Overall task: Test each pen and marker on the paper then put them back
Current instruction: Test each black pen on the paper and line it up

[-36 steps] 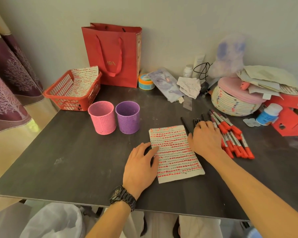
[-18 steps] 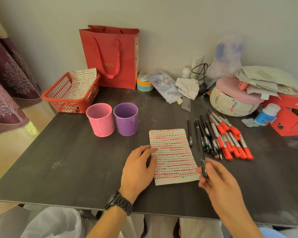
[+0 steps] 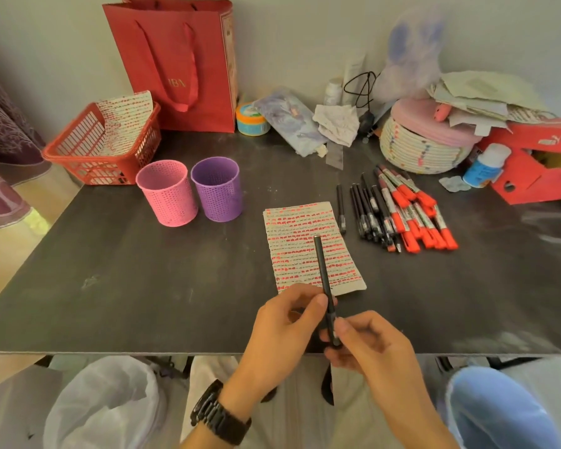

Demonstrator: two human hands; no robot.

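Centrally, near the front edge of a dark worktop [image 3: 143, 270], both hands hold one black pen [image 3: 322, 270]. The left hand [image 3: 282, 322], with a black watch [image 3: 219, 416] on its wrist, pinches the barrel between thumb and fingers. The right hand [image 3: 370, 348] pinches the pen's lower end. The pen's upper end points away from the person and shows over the paper [image 3: 292, 234], a small sheet lying flat and covered in rows of short red and dark test marks.

Right of the paper lies a single black pen [image 3: 340, 209], then a close row of black pens and red-capped markers [image 3: 399, 212]; the print on them is too small to read. Left of the paper stand a pink mesh cup [image 3: 167, 192] and a purple mesh cup [image 3: 217, 189], side by side. Behind them a red basket [image 3: 78, 160] holds another marked sheet. A red paper bag [image 3: 175, 53] against the wall bears gold lettering ending in "BA". At far right a red box [image 3: 525, 176] carries a small white logo, unreadable.
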